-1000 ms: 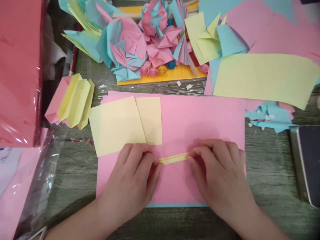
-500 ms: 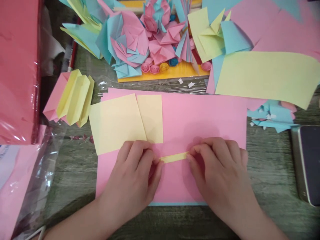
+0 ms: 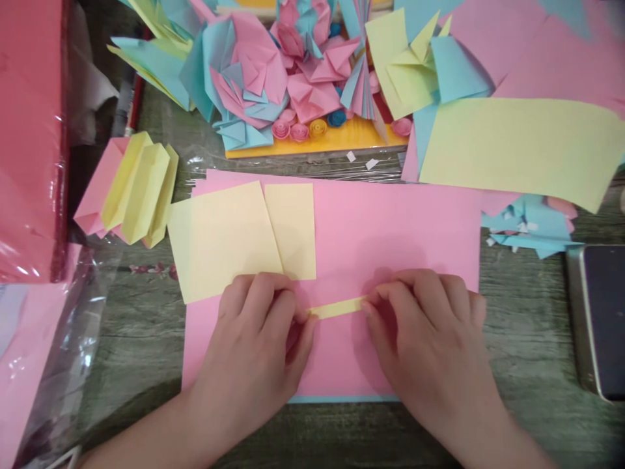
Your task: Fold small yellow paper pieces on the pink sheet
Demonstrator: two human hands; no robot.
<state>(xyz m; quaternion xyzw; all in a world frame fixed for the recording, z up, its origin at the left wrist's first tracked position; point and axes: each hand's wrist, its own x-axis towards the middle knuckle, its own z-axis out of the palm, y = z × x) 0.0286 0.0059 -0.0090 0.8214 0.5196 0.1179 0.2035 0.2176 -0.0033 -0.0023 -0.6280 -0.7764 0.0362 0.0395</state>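
Pink sheet (image 3: 390,221) | yellow strip (image 3: 336,307) (folded) pinched between left hand (image 3: 258,352), right hand (image 3: 424,339) fingertips

The folded yellow strip (image 3: 338,307) pinched between the two hands now lies flatter and thinner than a second ago, when its upper layer stood a little open; its edges look pressed together. The left hand (image 3: 258,355) has slid slightly toward nine o'clock, its fingers curled tighter over the strip's end. The right hand (image 3: 430,345) has barely shifted. The whole scene has drifted a touch toward nine o'clock, as the head camera turned.
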